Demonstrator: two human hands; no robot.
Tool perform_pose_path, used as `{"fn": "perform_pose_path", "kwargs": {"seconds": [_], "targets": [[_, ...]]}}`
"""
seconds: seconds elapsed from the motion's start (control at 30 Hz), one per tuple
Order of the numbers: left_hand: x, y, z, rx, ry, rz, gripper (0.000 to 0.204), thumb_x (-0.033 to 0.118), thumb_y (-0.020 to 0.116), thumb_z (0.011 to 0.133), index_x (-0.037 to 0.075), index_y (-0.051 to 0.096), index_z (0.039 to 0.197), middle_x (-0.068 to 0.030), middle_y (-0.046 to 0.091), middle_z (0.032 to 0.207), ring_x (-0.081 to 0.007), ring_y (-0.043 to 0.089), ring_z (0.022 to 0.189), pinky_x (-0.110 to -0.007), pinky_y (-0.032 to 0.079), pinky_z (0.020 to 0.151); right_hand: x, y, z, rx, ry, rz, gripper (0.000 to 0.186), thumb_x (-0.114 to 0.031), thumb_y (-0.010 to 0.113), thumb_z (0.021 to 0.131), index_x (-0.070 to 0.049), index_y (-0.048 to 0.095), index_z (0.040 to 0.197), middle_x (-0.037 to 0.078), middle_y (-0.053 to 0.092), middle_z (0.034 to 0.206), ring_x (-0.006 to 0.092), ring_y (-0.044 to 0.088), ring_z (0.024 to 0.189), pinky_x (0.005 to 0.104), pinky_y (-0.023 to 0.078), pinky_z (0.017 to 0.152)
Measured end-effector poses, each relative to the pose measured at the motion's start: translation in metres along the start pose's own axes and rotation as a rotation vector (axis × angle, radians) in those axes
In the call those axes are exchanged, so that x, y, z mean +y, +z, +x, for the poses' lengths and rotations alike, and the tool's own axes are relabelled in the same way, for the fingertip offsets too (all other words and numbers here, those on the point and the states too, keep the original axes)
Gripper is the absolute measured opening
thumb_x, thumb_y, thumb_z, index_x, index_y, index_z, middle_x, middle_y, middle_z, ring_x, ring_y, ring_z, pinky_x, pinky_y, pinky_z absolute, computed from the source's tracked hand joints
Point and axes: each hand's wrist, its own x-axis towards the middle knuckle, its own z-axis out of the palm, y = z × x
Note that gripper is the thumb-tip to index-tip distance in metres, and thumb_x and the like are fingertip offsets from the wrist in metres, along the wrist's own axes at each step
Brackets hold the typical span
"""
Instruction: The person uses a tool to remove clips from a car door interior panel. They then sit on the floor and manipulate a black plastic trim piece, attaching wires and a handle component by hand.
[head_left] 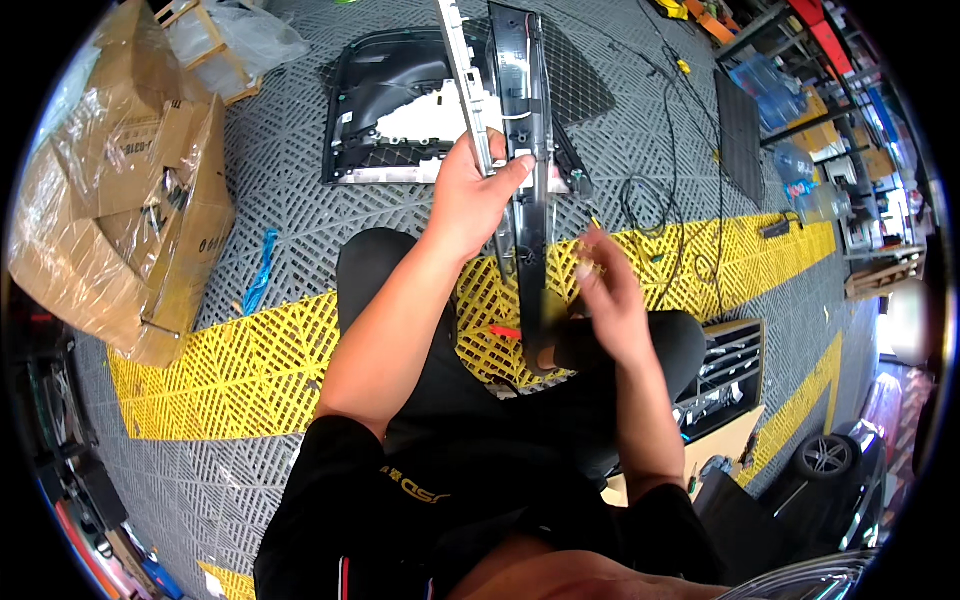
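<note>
Black plastic trim strip (532, 225), long and narrow with a thin pale wire near its top, stood nearly upright in my head view, running from the top edge of the frame down past its centre. My left hand (470, 195), just above the centre, was closed around it, the thumb pressed across its face. A pale grey slotted strip (462, 70) passed through that same grip and leaned toward the upper left; I could not tell whether the two were joined. My right hand (612, 295), right of centre, was near the strip's lower part, fingers loosely bent and blurred; I could not tell whether it had hold of anything.

Behind my left hand, in the upper middle, a black car door panel (385, 75) lay on the grey grid floor (285, 200). A yellow tile band (225, 365) crossed beneath my knees. Toward the left edge was a plastic-wrapped cardboard box (125, 190), with a blue cord (262, 272) on the floor to its right. Black cables (667, 140) trailed across the upper right, and a car wheel (827, 456) showed at lower right.
</note>
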Motion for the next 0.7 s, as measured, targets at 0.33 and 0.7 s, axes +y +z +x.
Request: {"fn": "perform_pose_path", "kwargs": {"seconds": [0.33, 0.7], "targets": [[-0.015, -0.008, -0.018, 0.096, 0.217, 0.547, 0.019, -0.003, 0.066, 0.095, 0.007, 0.055, 0.107, 0.0032, 0.059, 0.091, -0.0085, 0.062, 0.088, -0.024, 0.054, 0.082, -0.100, 0.067, 0.065, 0.134, -0.523, -0.247, 0.041, -0.018, 0.083, 0.082, -0.001, 0.069, 0.117, 0.011, 0.069, 0.100, 0.0200, 0.067, 0.081, 0.0313, 0.055, 0.072], [0.016, -0.004, -0.032, -0.170, 0.125, 0.624, 0.072, 0.014, 0.092, 0.072, 0.009, 0.058, 0.135, -0.0123, 0.064, 0.127, -0.0197, 0.069, 0.104, -0.035, 0.058, 0.086, -0.101, 0.052, 0.066, 0.376, -0.477, 0.281, 0.029, -0.017, 0.059, 0.104, 0.002, 0.060, 0.125, 0.009, 0.067, 0.102, 0.0198, 0.068, 0.086, 0.0316, 0.057, 0.078]]}}
